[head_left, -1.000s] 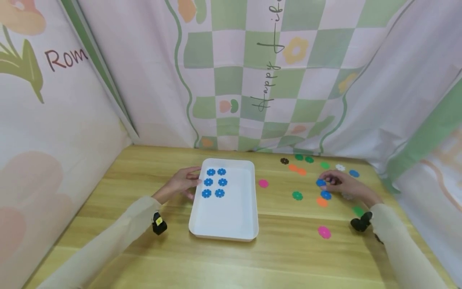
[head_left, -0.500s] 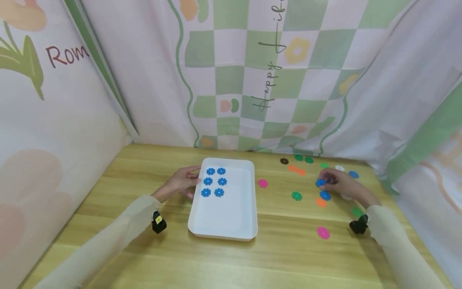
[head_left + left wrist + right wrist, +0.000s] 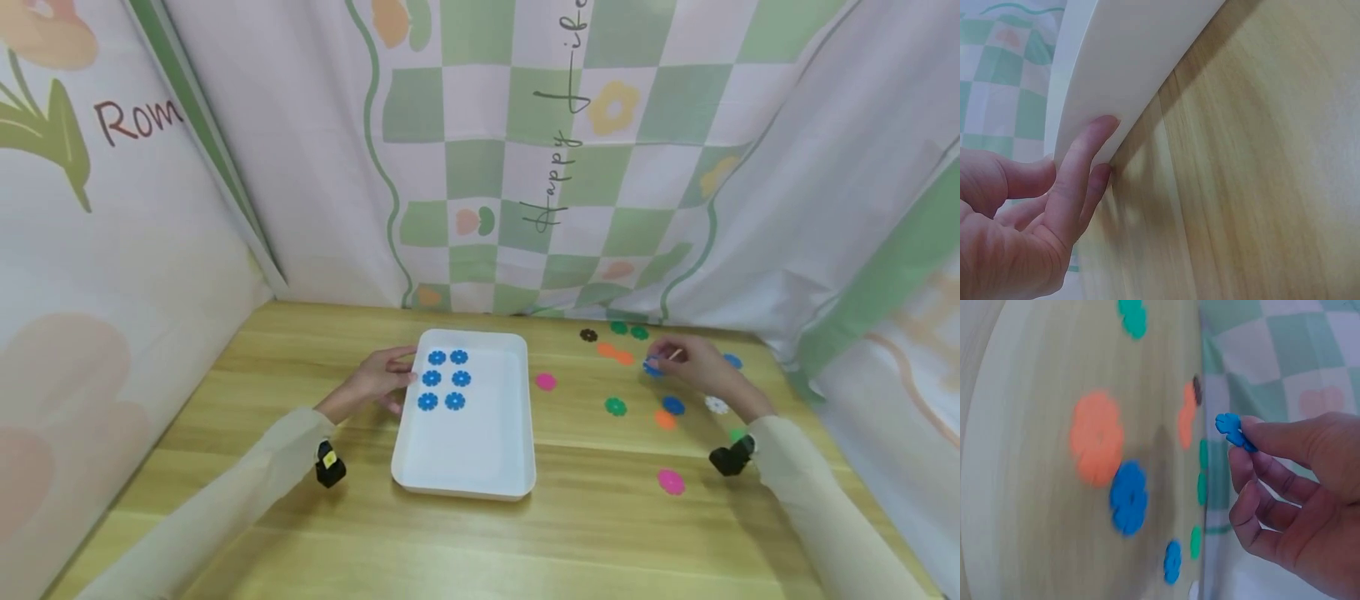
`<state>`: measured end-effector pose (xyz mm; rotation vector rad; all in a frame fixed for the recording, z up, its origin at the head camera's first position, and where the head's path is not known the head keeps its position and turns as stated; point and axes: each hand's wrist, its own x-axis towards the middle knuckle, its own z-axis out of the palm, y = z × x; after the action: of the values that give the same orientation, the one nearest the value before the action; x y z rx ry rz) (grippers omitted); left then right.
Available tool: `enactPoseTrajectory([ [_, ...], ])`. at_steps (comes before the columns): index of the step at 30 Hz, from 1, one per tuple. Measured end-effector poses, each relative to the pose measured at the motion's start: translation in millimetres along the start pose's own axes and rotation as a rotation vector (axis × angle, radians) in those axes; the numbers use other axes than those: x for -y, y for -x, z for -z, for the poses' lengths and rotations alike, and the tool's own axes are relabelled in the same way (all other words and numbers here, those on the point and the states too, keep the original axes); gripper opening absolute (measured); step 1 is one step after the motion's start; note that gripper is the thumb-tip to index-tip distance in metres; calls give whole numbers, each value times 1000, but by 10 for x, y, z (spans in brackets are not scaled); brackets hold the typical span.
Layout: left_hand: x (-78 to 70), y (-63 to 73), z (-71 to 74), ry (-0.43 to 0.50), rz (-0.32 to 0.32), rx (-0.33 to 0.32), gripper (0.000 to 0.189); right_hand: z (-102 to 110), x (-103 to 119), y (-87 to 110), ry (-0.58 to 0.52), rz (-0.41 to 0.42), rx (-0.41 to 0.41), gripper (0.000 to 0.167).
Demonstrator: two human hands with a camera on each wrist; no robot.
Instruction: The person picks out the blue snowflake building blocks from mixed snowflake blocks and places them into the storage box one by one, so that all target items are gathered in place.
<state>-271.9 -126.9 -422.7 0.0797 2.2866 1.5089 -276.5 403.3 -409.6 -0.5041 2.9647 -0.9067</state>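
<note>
My right hand pinches a blue flower-shaped disc between thumb and fingers, raised above the table. Its other fingers are curled loosely. My left hand rests at the left side of a white rectangular tray. In the left wrist view, its fairly straight fingers touch the tray's outer wall and the thumb tip is at the rim. Several blue notched discs lie in two columns in the tray's upper left part. Another blue disc lies on the table beside an orange disc.
Right of the tray, the wooden table bears pink discs, a green disc, joined orange discs, a brown disc and a white disc. A printed curtain hangs behind.
My right hand has lifted the blue disc and moved slightly left and back, uncovering the white disc. My left hand and the tray stay where they were.
</note>
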Motion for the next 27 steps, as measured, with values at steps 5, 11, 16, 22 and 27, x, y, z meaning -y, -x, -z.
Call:
enactPoseTrajectory([
  [5,14,-8,5,-4,-11,4,61,7,208,-54,-96,-5,21,15],
  [11,11,2,7,-4,-16,1,61,-56,450,-194,-175,-8,81,19],
  [16,12,-8,-2,-7,-14,-2,61,-133,682,-335,-312,-18,127,24],
  [22,13,-17,-4,-10,-14,-2,61,-270,987,-520,-493,-49,171,30],
  [27,11,-16,-7,-30,-5,-12,61,-415,1232,-661,-535,-47,223,30],
])
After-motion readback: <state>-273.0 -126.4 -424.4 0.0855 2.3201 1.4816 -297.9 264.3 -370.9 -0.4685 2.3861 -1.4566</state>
